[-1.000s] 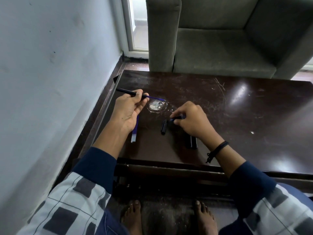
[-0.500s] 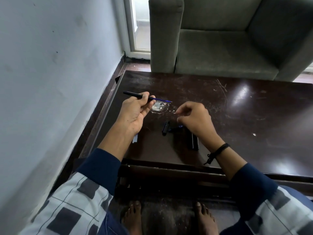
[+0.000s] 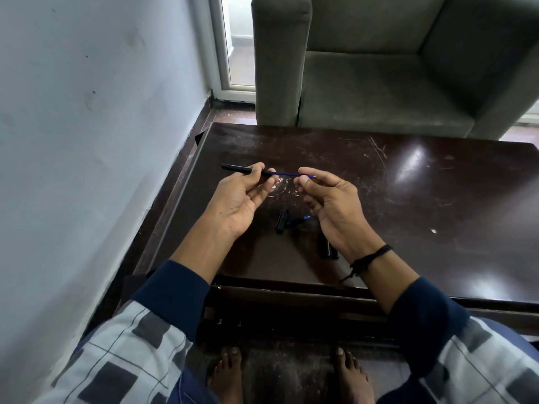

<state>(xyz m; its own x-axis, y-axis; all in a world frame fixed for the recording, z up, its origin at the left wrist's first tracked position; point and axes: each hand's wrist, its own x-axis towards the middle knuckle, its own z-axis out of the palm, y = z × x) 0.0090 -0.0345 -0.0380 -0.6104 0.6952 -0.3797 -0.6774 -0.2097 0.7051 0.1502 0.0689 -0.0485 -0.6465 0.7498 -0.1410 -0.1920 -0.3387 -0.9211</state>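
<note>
My left hand (image 3: 242,196) pinches a slim black pen barrel (image 3: 236,168) held level above the dark table (image 3: 408,228). A thin blue refill (image 3: 284,173) sticks out of the barrel's right end. My right hand (image 3: 329,205) pinches the far tip of that refill between thumb and forefinger. Below my hands a short black pen cap (image 3: 281,220) lies on the table beside a small blue pen part (image 3: 303,218). Another black pen piece (image 3: 326,249) lies partly hidden under my right wrist.
A white wall (image 3: 87,141) runs close along the table's left edge. A grey armchair (image 3: 379,77) stands just behind the table's far edge. My bare feet (image 3: 285,374) are on the floor under the near edge. A white speck (image 3: 433,231) lies at the right.
My right hand rose from the pen parts on the table and took hold of the refill's free end. My left hand lifted the barrel slightly and moved it rightward.
</note>
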